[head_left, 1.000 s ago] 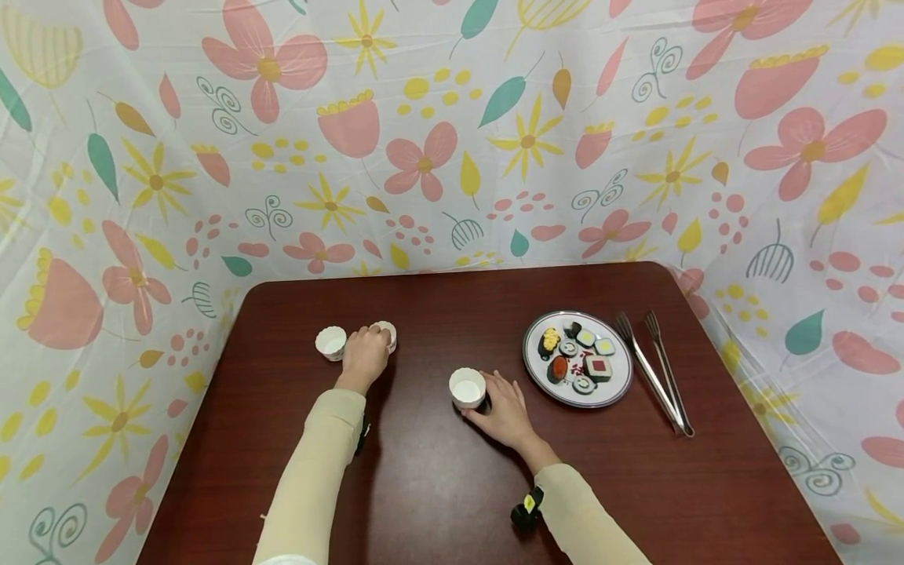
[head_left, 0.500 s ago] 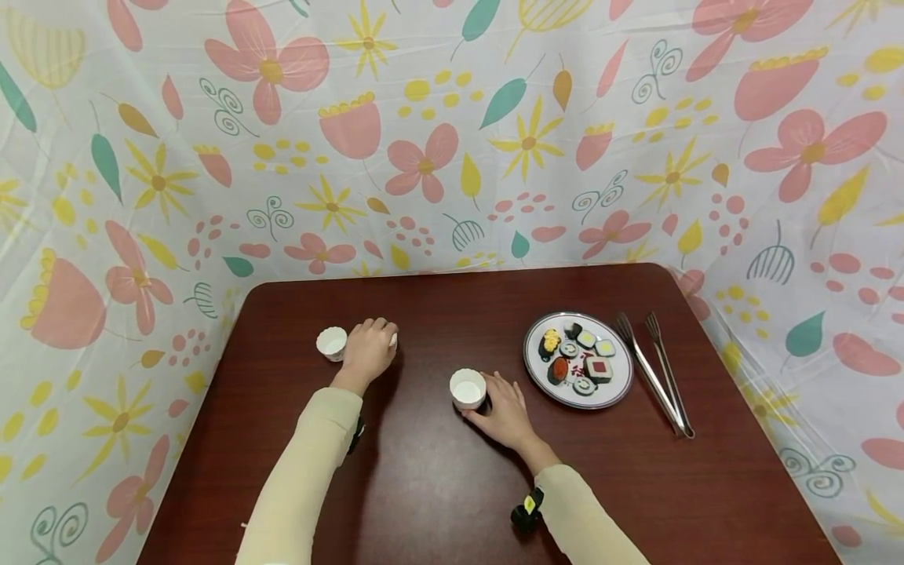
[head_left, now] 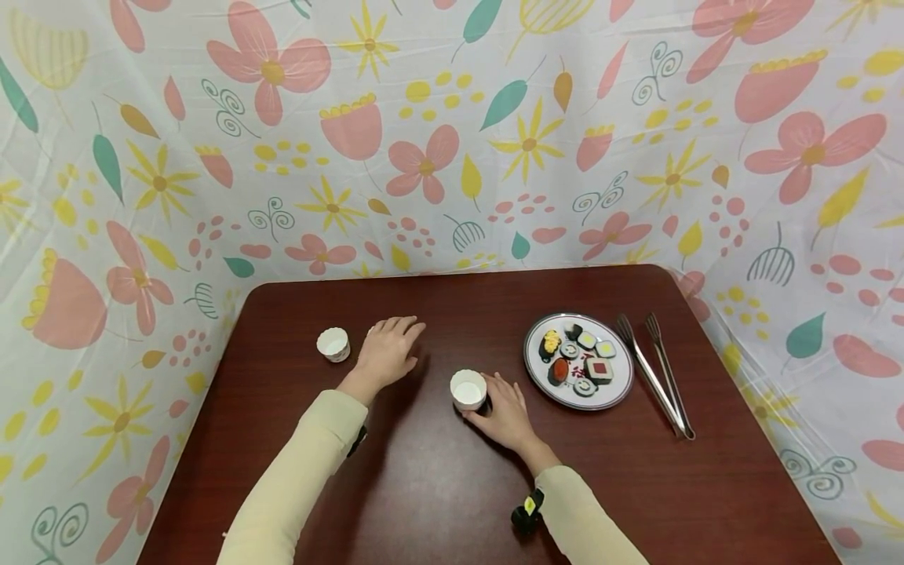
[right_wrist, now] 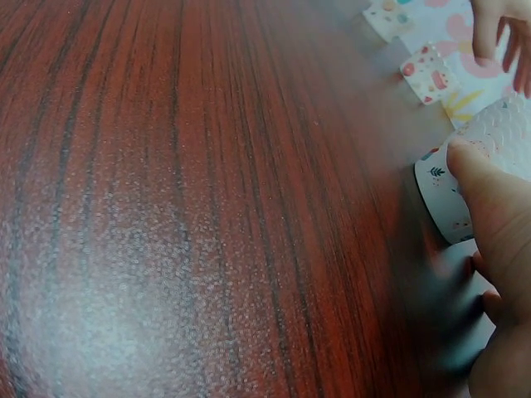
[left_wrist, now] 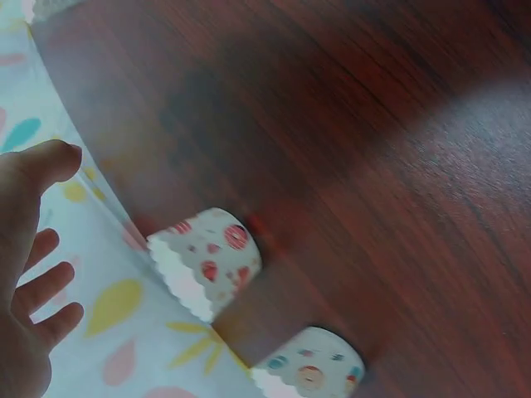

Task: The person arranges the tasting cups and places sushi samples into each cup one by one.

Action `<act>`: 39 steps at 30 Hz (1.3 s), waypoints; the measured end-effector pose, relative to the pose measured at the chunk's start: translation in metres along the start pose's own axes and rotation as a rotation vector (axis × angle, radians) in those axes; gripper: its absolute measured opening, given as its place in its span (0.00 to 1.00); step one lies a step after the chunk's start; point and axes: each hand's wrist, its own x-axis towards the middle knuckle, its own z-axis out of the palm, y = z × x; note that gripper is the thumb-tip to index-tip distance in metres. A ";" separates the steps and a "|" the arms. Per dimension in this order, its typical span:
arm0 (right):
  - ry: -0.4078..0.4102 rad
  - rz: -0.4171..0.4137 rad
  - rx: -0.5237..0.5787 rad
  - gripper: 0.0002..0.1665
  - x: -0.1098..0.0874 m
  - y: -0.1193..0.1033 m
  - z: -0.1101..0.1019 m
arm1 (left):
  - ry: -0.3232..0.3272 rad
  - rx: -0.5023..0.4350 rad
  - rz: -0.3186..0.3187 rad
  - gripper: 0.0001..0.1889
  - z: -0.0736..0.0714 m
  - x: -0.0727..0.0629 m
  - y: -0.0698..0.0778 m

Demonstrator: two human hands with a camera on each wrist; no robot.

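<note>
My right hand (head_left: pixel 505 410) holds a white paper baking cup (head_left: pixel 468 389) upright on the table, thumb on one side and fingers on the other. Printed leaves show on this cup's wall in the right wrist view, and its rim looks layered. Farther left, my left hand (head_left: pixel 387 351) hovers with fingers spread and nothing in them. Beneath it stands a second baking cup (left_wrist: pixel 207 264) with red prints, mostly hidden by the hand in the head view. A third baking cup (head_left: pixel 333 344) sits upright to the left of that hand.
A round white plate (head_left: pixel 614 396) with several sushi pieces (head_left: pixel 597 368) lies at the right. Beside it, metal tongs (head_left: pixel 664 384) rest on the brown table (head_left: pixel 452 486). A flower-patterned cloth (head_left: pixel 452 157) hangs behind and along the sides.
My left hand has let go of the cup with red prints, lifting off it and spreading its fingers to the right. The right hand has stayed on its cup.
</note>
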 end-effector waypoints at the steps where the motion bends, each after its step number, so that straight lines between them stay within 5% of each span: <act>1: -0.003 0.003 0.000 0.45 0.000 0.000 0.000 | 0.015 0.003 0.018 0.33 0.000 0.000 0.002; 6: -0.020 0.016 0.001 0.45 0.000 0.001 0.001 | 0.106 0.019 0.113 0.35 -0.002 0.002 0.013; 16: -0.039 0.026 0.002 0.45 0.000 0.002 0.001 | 0.174 0.016 0.278 0.38 -0.008 -0.001 0.035; 26: -0.045 0.024 0.009 0.44 -0.001 0.001 -0.001 | 0.146 0.032 0.467 0.31 -0.008 -0.009 0.057; 39: -0.056 0.029 0.016 0.42 0.000 0.001 -0.002 | 0.178 0.057 0.506 0.10 0.001 -0.017 0.074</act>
